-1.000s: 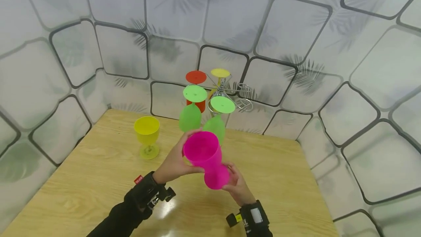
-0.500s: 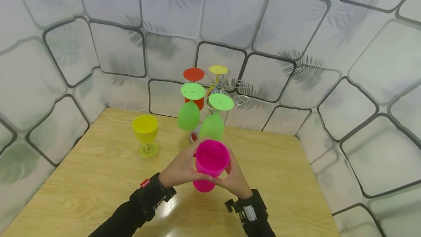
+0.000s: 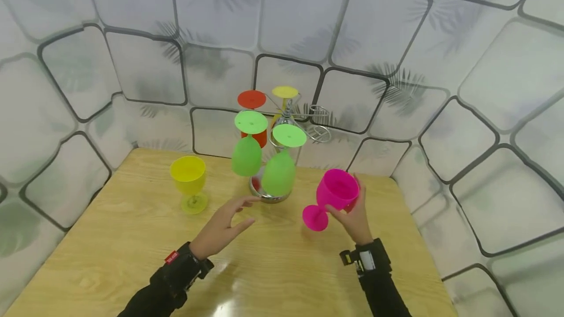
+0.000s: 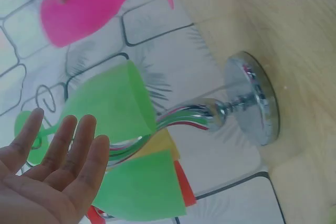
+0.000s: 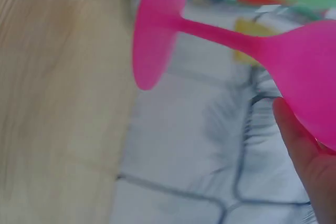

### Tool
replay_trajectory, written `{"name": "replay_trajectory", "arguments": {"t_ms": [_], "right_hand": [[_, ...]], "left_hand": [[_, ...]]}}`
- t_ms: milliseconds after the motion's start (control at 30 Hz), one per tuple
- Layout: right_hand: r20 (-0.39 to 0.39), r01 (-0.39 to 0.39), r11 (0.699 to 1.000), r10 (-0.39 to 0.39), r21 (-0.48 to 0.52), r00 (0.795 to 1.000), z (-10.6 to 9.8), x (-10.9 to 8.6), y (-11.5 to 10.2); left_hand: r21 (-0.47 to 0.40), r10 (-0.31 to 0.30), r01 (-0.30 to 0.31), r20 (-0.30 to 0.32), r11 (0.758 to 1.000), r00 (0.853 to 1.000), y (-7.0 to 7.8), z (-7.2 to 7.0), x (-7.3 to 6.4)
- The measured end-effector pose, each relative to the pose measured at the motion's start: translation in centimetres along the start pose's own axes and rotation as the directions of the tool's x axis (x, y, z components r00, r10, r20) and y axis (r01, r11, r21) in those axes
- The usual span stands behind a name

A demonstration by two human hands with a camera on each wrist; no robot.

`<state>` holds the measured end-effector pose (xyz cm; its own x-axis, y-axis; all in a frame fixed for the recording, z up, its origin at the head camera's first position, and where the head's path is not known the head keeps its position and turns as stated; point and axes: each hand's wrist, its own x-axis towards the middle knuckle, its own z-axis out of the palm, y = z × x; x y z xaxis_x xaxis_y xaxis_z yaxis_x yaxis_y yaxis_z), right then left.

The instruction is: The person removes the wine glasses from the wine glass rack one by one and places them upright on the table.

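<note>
My right hand (image 3: pixel 354 214) grips a pink goblet (image 3: pixel 336 191) by its bowl, above the table to the right of the rack; its mouth faces up and its foot tilts toward the left. In the right wrist view, the goblet's stem and round foot (image 5: pixel 155 40) stick out from my hand. My left hand (image 3: pixel 222 229) holds nothing, fingers extended, in front of a chrome glass rack (image 3: pixel 286 114). Two green goblets (image 3: pixel 246 155) hang upside down there, with a red goblet (image 3: pixel 252 99) and a yellow one (image 3: pixel 285 92) behind.
A yellow goblet (image 3: pixel 189 177) stands upright on the wooden table (image 3: pixel 132 238) at the left. Wire loops (image 3: pixel 319 124) jut from the rack's right side. Patterned wall covering (image 3: pixel 291 13) surrounds the table at the back and sides.
Both hands held the pink goblet together before. My left hand has let go and drawn off leftward, while my right hand has carried the goblet to the right.
</note>
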<state>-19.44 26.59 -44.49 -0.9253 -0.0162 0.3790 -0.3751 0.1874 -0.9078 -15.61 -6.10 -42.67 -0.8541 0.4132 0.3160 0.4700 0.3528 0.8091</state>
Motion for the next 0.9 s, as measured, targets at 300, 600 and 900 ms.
{"name": "replay_trajectory", "arguments": {"t_ms": [300, 600, 900], "right_hand": [[-0.226, -0.120, 0.982, 0.085, -0.147, 0.970, -3.0, 5.0, 7.6], [-0.211, -0.157, 0.976, 0.123, -0.148, 0.970, -2.1, 5.1, 7.3], [-0.284, -0.180, 0.965, 0.122, -0.189, 0.951, -2.9, 3.6, 6.1]], "left_hand": [[0.058, 0.031, -0.028, -0.058, 0.998, 0.998, -0.9, -0.9, -0.8], [0.055, 0.063, -0.059, -0.061, 0.997, 0.996, -1.0, -0.2, -0.7], [0.217, 0.106, -0.092, -0.054, 0.972, 0.993, -0.8, -0.6, 0.2]]}}
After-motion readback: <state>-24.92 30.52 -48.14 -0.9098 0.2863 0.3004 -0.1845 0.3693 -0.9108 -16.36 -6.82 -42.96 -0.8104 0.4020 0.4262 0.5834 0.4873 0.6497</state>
